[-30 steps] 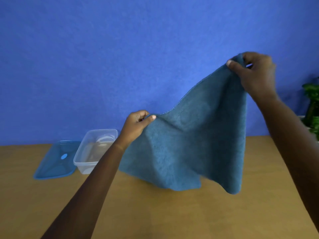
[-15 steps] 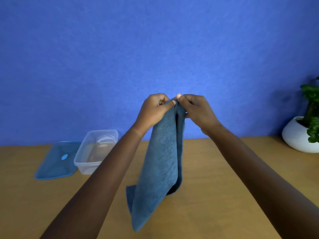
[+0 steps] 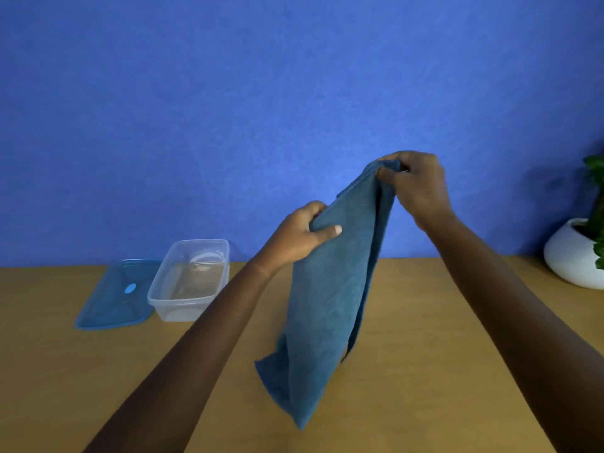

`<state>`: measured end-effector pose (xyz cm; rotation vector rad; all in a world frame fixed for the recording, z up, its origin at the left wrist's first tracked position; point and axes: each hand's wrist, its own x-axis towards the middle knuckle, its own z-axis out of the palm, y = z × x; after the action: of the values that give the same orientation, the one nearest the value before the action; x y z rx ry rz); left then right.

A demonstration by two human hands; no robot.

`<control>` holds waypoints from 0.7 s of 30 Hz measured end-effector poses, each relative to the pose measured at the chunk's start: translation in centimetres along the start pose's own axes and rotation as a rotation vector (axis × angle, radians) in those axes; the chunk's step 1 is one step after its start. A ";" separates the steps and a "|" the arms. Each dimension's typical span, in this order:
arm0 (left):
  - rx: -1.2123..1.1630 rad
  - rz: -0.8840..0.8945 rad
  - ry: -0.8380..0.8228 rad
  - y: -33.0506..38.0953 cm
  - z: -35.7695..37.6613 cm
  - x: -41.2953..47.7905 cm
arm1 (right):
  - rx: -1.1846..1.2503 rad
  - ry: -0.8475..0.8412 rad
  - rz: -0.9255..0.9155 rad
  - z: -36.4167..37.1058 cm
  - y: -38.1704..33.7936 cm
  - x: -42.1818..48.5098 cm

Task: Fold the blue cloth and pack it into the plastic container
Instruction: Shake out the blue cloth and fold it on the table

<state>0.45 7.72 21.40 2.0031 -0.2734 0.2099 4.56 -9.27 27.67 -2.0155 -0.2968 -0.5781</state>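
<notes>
Up above the middle of the worktop [image 3: 408, 371], the blue cloth [image 3: 330, 295] hangs doubled over in the air, held by both hands. The right hand [image 3: 416, 188] is the higher one, closed in a pinch on the top corners of the cloth, where the layers come together. The left hand [image 3: 302, 238] sits lower and to the left, gripping the left edge of the cloth with its thumb laid across the front face and its fingers curled behind. From these two holds the cloth drops in a long, narrow drape, its layers parting a little down the right side, and its lowest corner points down toward the near edge of the worktop; whether that corner touches the wood I cannot tell.

Well apart from the cloth, toward the far left of the worktop, the clear plastic container [image 3: 189, 282] stands open with nothing visible inside it. Its blue lid [image 3: 119, 297] lies flat just beside it on the left, touching or nearly touching its wall. At the far right corner, against the blue wall [image 3: 261, 93], a white pot [image 3: 570, 256] holds a green plant [image 3: 598, 197], cut off by the frame.
</notes>
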 end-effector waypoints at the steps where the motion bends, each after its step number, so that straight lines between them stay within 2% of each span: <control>1: 0.041 -0.028 -0.027 -0.8 -0.1 -0.2 | 0.008 0.040 -0.003 -0.6 0.0 0.5; 5: 0.138 -0.134 -0.059 -3.8 -0.6 -1.0 | 0.026 0.198 0.005 -3.4 0.4 2.4; 12: 0.185 -0.181 -0.031 -6.4 -0.8 -2.3 | -0.107 0.391 -0.025 -6.7 0.6 4.1; 14: 0.133 -0.215 -0.035 -6.1 -0.3 -2.4 | -0.156 0.374 -0.046 -6.2 0.4 4.2; 16: -0.055 -0.275 -0.043 -5.5 0.5 -2.6 | -0.202 0.325 -0.065 -5.0 0.4 4.3; 19: -0.376 -0.385 -0.094 -4.8 1.6 -2.4 | -0.248 0.180 -0.080 -2.3 0.7 3.9; 21: -0.508 -0.467 -0.104 -4.3 2.4 -2.1 | -0.261 0.075 -0.068 -0.4 1.2 3.4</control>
<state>-0.27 7.58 16.16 1.5199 0.0783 -0.2414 7.89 -10.32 28.75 -2.2342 -0.2559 -0.7669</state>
